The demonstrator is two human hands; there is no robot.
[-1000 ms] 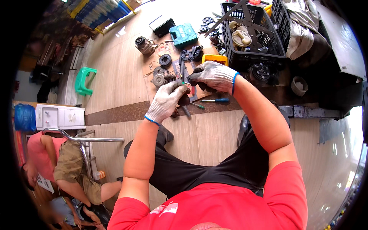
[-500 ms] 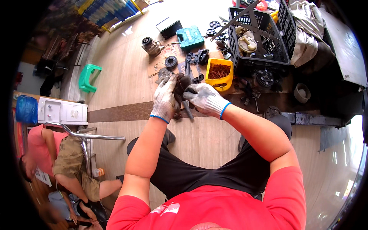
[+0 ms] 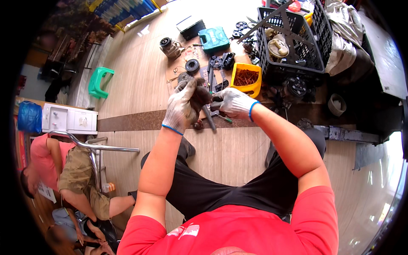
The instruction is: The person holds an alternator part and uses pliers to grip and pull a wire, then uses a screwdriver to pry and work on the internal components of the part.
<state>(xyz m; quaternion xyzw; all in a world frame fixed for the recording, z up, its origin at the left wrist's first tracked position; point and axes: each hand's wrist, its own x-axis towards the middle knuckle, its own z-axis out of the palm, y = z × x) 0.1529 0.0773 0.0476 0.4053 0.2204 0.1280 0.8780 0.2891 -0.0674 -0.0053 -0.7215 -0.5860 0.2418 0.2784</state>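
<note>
My left hand (image 3: 182, 106), in a white knit glove with a dark coated palm, is closed around a dark, roundish part (image 3: 201, 97) whose kind I cannot make out. Just to its right, my right hand (image 3: 236, 104), gloved the same way, has its fingers pinched together close to the part; what they hold, if anything, is too small to name. Under the hands lie a grey bar-like handle (image 3: 209, 120) and a tool with a green grip (image 3: 228, 120). Beyond them, a black ring-shaped pulley (image 3: 192, 66) rests on cardboard.
A yellow container (image 3: 254, 94) of rusty-brown pieces stands ahead right, beside a black plastic crate (image 3: 293, 70) of parts. Farther off are a teal tool case (image 3: 213, 39) and a metal compressor-like unit (image 3: 171, 49). A green stool (image 3: 100, 83) stands left; another person (image 3: 55, 159) sits lower left.
My right hand has moved a little right, away from my left, uncovering the green-gripped tool below. My left hand has tilted slightly, showing more of the dark part.
</note>
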